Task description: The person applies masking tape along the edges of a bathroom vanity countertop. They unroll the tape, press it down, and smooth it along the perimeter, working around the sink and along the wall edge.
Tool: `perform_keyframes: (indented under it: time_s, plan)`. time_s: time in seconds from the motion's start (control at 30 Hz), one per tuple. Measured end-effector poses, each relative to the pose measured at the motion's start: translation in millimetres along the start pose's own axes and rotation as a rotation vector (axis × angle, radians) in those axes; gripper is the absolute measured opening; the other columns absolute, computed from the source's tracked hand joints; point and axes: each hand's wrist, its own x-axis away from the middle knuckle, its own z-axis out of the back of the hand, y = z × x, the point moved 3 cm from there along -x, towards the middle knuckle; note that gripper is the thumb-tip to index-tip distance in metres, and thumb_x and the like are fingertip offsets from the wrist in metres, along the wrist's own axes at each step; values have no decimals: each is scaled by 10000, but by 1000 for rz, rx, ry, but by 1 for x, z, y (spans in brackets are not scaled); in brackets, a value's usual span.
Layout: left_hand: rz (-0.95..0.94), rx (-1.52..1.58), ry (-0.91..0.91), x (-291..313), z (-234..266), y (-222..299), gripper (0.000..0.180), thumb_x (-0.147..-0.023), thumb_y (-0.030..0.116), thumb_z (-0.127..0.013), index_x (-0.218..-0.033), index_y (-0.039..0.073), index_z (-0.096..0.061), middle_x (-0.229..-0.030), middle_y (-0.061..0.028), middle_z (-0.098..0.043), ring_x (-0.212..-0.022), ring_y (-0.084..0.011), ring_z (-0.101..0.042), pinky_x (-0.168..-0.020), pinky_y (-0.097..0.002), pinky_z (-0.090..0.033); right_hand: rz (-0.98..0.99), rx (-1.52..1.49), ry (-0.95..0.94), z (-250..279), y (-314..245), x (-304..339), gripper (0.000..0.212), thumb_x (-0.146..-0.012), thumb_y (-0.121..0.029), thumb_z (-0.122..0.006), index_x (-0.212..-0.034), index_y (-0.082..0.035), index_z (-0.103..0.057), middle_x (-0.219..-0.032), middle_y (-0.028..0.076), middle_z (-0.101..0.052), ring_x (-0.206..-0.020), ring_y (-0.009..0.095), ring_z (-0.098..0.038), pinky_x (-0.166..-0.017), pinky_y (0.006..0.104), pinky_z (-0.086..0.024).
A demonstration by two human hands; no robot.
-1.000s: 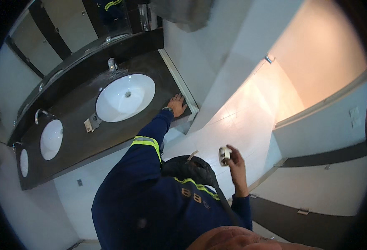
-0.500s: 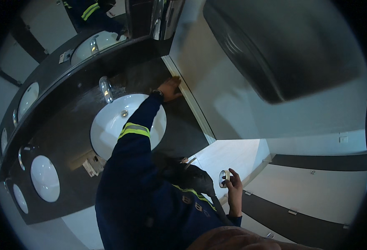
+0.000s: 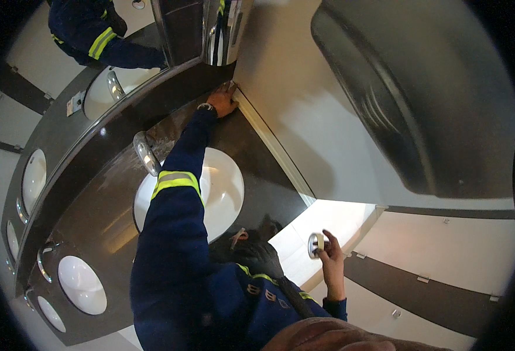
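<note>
My left hand [image 3: 221, 103] reaches far forward in a dark blue sleeve with a yellow reflective band. It rests at the back corner of the dark counter [image 3: 272, 193], where the counter meets the pale side wall [image 3: 310, 123] and the mirror; its fingers are too small to read. My right hand [image 3: 330, 260] is held low by my chest and grips a small round white and metal object [image 3: 316, 244]. A white oval sink [image 3: 225, 187] lies under my left forearm, and a chrome faucet [image 3: 144, 153] stands behind it.
A large grey hand dryer [image 3: 421, 99] juts from the side wall close to my head. The mirror [image 3: 126, 41] shows my sleeve. More white sinks [image 3: 81, 284] run along the counter to the left. Pale floor tiles [image 3: 328, 219] show below.
My head has moved closer to the wall and counter. My left hand slid from the counter's front edge along the wall to the back corner. The right hand still holds the round object.
</note>
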Motion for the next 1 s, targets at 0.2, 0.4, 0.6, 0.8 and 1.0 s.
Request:
perform_keyframes:
  time_s: [0.2, 0.4, 0.6, 0.8, 1.0]
  plan:
    - [-7, 961, 433, 128, 14, 113, 441, -1018, 220, -675, -1390, -10, -620, -1320, -179, -686, -1141, -265, -687, -991, -356, -525, 269, -57, 20, -34, -67, -47, 612, -967, -57, -614, -1552, -18, -440, -1034, 141, -740, -958, 175, -690, -901, 320, -531]
    - [-189, 1374, 224, 267, 77, 265, 404, -1010, 147, -677, -1388, 13, -631, -1290, -138, -691, -1130, -243, -681, -970, -366, -542, 427, -195, -144, -37, -120, -47, 627, -1018, -18, -602, -1599, -45, -369, -1164, 137, -746, -1046, 168, -697, -963, 319, -523]
    - [-321, 1092, 190, 329, 92, 318, 694, -883, 198, -827, -1490, 46, -529, -1364, -180, -662, -1222, -290, -678, -1017, -406, -546, 495, -231, -238, -18, -117, -9, 551, -1008, -13, -607, -1538, -19, -459, -1155, 133, -747, -1046, 157, -690, -963, 309, -518]
    - [-271, 1019, 425, 386, 81, 379, 700, -899, 105, -800, -1525, 71, -488, -1267, -203, -705, -1125, -319, -731, -976, -403, -571, 562, -56, -314, 22, -103, 28, 492, -965, -59, -681, -1441, -16, -563, -1066, 111, -748, -944, 138, -676, -845, 285, -532]
    - [-99, 1003, 376, 421, 66, 399, 603, -947, 68, -735, -1506, 63, -510, -1239, -214, -734, -1117, -306, -748, -949, -399, -572, 846, 357, -123, 47, -108, 37, 236, -926, -125, -769, -1129, -5, -750, -930, 93, -699, -798, 175, -640, -766, 308, -524]
